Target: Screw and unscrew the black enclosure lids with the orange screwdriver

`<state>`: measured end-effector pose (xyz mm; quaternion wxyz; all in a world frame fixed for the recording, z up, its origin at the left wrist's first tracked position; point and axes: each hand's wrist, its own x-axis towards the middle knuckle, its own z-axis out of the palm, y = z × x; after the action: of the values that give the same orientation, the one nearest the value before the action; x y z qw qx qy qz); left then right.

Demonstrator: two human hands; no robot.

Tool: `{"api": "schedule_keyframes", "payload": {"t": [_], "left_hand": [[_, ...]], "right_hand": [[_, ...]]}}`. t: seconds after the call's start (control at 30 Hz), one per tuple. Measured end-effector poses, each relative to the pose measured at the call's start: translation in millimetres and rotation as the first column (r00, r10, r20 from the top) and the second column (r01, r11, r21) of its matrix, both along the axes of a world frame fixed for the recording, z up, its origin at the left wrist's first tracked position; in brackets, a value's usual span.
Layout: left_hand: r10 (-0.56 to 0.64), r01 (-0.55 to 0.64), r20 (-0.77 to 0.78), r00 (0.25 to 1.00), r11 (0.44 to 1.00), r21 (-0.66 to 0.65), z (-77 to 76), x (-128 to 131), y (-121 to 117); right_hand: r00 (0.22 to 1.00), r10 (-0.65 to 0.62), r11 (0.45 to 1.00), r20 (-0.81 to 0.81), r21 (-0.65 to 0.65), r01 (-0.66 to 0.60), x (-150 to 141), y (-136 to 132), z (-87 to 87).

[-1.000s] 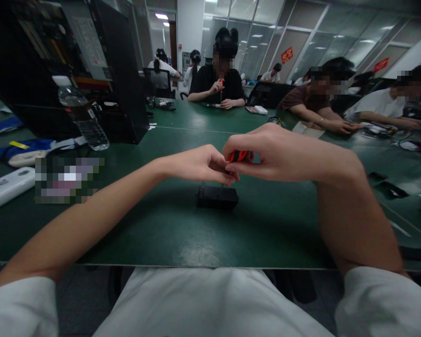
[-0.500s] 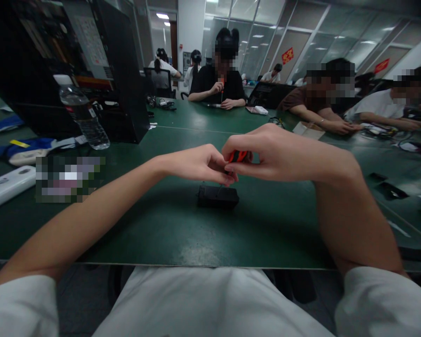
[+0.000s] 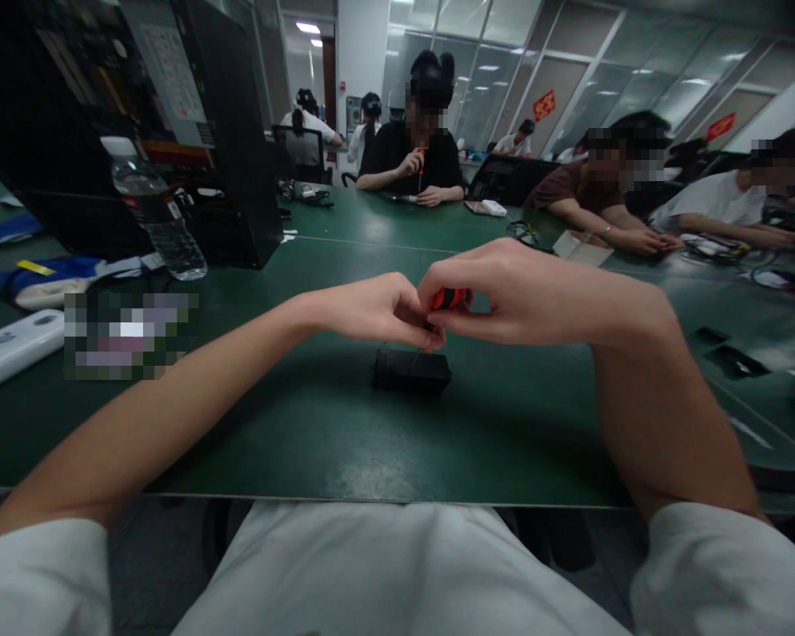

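Note:
My right hand (image 3: 503, 291) is closed around the red and black handle of a screwdriver (image 3: 449, 299), which points down. Its thin shaft reaches toward a small black box-shaped part (image 3: 411, 371) lying on the green table (image 3: 371, 450). My left hand (image 3: 377, 307) is closed, with thumb and fingertips pinched at the lower end of the handle, touching the right fingertips. Whether the tip sits in a screw is too small to make out.
A water bottle (image 3: 159, 212) stands at left beside a black cabinet (image 3: 225, 132). A white device (image 3: 17, 349) and blue cloth items (image 3: 66, 276) lie at left. Small black parts (image 3: 738, 360) lie at right. Across the table a person (image 3: 414, 150) holds another screwdriver.
My right fingers have shifted slightly on the screwdriver handle, which looks turned a little. The left hand and black part stay nearly in place.

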<state>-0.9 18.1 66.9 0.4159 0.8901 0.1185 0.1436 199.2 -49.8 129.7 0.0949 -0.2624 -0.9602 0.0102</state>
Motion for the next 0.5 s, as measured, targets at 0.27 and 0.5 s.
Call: {"api": "schedule_keyframes", "payload": {"t": [0.27, 0.5], "left_hand": [[0.081, -0.092, 0.103, 0.991, 0.99, 0.103, -16.8, 4.3, 8.3], [0.076, -0.086, 0.104, 0.992, 0.992, 0.09, -18.4, 2.0, 11.1]], "right_hand": [[0.997, -0.058, 0.991, 0.052, 0.126, 0.051, 1.7, 6.0, -5.8], [0.997, -0.074, 0.989, 0.001, 0.125, 0.073, 4.2, 16.2, -9.9]]}}
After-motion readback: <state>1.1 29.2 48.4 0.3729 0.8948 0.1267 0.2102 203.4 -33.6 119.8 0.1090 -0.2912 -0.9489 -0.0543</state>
